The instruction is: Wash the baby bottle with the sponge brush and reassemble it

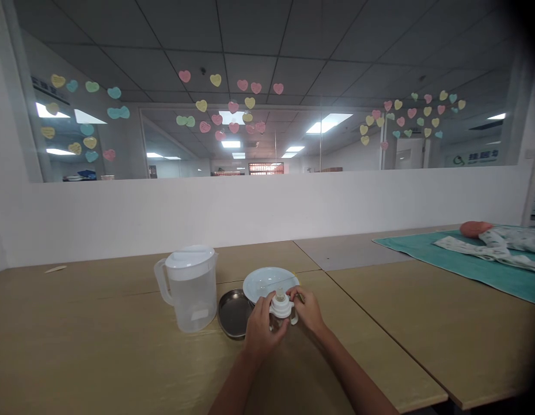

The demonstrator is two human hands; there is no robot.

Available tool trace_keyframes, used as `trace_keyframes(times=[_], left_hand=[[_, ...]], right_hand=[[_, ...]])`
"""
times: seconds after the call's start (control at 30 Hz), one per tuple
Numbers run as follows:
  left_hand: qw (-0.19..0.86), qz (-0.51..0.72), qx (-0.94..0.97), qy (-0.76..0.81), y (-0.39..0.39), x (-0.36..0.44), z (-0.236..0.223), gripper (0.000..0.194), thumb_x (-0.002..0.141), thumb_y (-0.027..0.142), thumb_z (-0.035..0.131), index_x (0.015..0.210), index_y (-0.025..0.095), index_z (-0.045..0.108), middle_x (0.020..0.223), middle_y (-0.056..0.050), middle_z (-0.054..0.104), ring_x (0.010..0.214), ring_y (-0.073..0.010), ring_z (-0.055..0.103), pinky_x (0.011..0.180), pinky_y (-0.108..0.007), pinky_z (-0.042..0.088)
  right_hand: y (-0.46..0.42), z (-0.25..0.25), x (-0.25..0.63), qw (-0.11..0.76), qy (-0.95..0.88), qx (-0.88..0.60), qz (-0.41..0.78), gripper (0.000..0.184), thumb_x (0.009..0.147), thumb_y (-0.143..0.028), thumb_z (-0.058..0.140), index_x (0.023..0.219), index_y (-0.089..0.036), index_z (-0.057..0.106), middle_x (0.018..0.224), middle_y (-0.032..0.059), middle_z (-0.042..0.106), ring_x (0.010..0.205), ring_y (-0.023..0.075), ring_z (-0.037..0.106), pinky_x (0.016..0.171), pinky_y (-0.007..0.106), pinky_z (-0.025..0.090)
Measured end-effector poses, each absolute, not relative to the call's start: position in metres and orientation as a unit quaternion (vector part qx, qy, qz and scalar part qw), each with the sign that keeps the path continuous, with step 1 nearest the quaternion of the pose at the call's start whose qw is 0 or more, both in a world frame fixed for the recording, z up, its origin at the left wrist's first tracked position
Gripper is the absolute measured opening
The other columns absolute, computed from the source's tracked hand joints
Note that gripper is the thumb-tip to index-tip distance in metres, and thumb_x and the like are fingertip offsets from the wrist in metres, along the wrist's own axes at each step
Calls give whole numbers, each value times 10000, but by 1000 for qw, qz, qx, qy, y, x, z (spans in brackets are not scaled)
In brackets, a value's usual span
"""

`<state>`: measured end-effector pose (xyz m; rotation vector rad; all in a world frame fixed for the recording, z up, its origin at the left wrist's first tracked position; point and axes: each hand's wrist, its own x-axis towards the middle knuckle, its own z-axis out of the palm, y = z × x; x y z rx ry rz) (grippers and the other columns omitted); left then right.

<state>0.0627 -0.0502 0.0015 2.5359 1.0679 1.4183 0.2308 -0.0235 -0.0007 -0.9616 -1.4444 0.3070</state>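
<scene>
Your left fingers and thumb are curved around the near left side of the baby bottle, gripping it by its white, stepped collar, while your right fingers are bent in and pinched at its right side, by the handle. Your left hand covers part of the bottle, and your right hand comes in from the other side. The bottle is upright between your two hands, with its clear tip pointing up; its lower part is mostly hidden, so you cannot tell whether it touches the table. Just beyond it is the pale blue bowl, with something small and clear inside. The dark metal tray lies left of the bowl, partly behind your left hand. Left of the tray, you have the translucent jug upright, its lid on and its handle facing left. Well off to the right, a teal cloth is spread out, bearing a patterned white cloth and a rounded orange-pink item. Beyond the low white wall, heart-shaped notes dot the window.
</scene>
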Motion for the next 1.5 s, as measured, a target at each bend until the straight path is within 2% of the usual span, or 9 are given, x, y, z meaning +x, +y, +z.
trace_keyframes(times=[0.23,0.5,1.17,1.5], left_hand=[[23,462,819,340,-51,63,2,545,791,319,567,1285,181,383,1072,-107,566,999,-232,558,872,-378,478],[16,472,816,333,-51,66,-1,547,787,331,567,1284,175,401,1070,-109,579,995,-234,571,861,-379,488],[4,467,821,327,-54,67,1,545,798,348,566,1283,160,406,1056,-113,590,981,-225,575,852,-360,493],[12,461,823,332,-54,67,1,543,798,338,569,1282,164,396,1066,-110,578,985,-228,569,857,-364,488]], right_hand=[[-24,-1,231,662,-617,-414,98,125,596,-138,400,581,-215,498,696,21,615,736,193,585,711,308,444],[-31,3,232,664,-623,-408,69,104,594,-141,400,580,-216,471,596,-9,516,621,161,490,608,262,397],[-35,6,228,681,-605,-402,96,62,617,-163,357,617,-224,366,620,-28,414,619,149,411,588,254,321],[-28,-1,230,691,-603,-385,104,105,653,-141,347,614,-224,296,620,-30,356,610,146,343,578,265,262]])
